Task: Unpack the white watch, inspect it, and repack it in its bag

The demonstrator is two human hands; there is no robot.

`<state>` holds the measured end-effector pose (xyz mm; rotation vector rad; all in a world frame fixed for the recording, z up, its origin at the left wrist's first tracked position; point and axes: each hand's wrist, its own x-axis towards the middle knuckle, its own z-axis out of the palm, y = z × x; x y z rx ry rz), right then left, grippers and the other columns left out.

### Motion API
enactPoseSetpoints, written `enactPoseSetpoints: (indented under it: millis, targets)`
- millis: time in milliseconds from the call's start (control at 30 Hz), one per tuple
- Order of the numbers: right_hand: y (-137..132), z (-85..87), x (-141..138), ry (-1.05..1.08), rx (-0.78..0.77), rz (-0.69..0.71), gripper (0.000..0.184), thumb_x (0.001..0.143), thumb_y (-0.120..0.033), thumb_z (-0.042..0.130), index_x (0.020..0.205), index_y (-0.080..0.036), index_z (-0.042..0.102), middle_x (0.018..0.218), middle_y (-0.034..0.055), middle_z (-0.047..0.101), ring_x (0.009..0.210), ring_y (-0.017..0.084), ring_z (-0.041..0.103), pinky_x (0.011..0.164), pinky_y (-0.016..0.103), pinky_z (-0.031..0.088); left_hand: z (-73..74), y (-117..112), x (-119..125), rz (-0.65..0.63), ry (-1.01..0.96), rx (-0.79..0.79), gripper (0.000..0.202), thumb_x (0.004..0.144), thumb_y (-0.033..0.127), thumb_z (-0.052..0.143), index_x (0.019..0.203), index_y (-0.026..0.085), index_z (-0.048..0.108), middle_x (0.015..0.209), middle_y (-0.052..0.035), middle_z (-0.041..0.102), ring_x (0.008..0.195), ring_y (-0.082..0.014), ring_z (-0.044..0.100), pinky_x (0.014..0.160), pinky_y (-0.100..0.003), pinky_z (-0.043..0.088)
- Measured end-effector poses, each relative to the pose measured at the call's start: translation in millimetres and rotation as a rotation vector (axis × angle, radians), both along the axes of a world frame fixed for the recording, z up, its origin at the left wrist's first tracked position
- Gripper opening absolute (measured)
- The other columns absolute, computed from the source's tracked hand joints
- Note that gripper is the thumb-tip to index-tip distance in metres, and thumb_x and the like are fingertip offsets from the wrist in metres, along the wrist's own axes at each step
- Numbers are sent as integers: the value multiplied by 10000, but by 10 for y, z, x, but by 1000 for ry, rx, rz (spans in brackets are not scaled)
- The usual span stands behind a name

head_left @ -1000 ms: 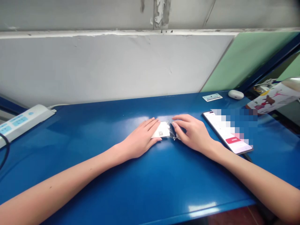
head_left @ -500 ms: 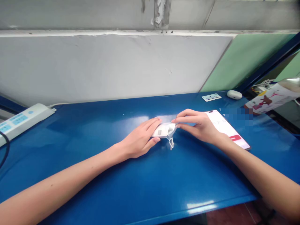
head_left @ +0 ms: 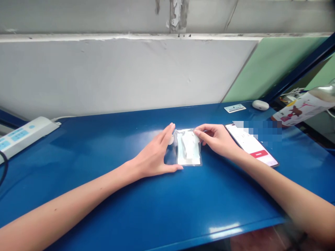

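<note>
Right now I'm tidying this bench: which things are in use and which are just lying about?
In use: clear packet with a white part inside, left hand, right hand.
Lying about: phone, power strip, card, white case.

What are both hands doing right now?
Left hand: open, fingers against the clear packet.
Right hand: pinching the packet's top corner.
</note>
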<state>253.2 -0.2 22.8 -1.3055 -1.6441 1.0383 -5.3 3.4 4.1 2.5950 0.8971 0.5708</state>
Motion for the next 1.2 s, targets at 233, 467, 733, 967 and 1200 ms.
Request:
enactPoseSetpoints:
  millis: [233,467,733,967,1200]
  targets:
    - [-24,-121,-41,-96,21,40,299,915,-343,604,1129,-158,699,1025,110,762,831,230,724,736,387,607,48,28,16,-84,65,-49,1089,746,608,747,1562,198,154,1562,-215,357,1435,-396,356,1131,-575,364]
    - [-101,119,130,-736,460,405,652,881,-494,643,1396,-111,529,1481,199,506,1391,348,443,1122,511,419,34,18,47,1,104,-32,1009,724,657,727,1463,80,356,1490,-285,425,1415,-438,359,1123,-606,350]
    - [-122,76,187,-845,265,459,1044,800,-696,626,1552,-58,283,1594,234,318,1463,386,322,1160,541,361,58,13,63,12,101,-39,956,708,621,736,1423,82,400,1470,-267,455,1432,-428,340,1136,-591,350]
    - [-98,-22,206,-779,173,460,1159,740,-745,650,1581,-83,207,1627,224,234,1498,384,230,1191,542,297,38,11,65,19,123,-27,986,726,631,712,1463,88,347,1517,-260,404,1449,-412,314,1151,-580,335]
    - [-100,-72,234,-724,177,453,1187,732,-738,666,1600,-131,131,1637,208,218,1501,378,222,1190,556,294,63,6,62,18,148,-38,1009,752,645,684,1503,98,290,1538,-261,373,1448,-427,311,1143,-596,333]
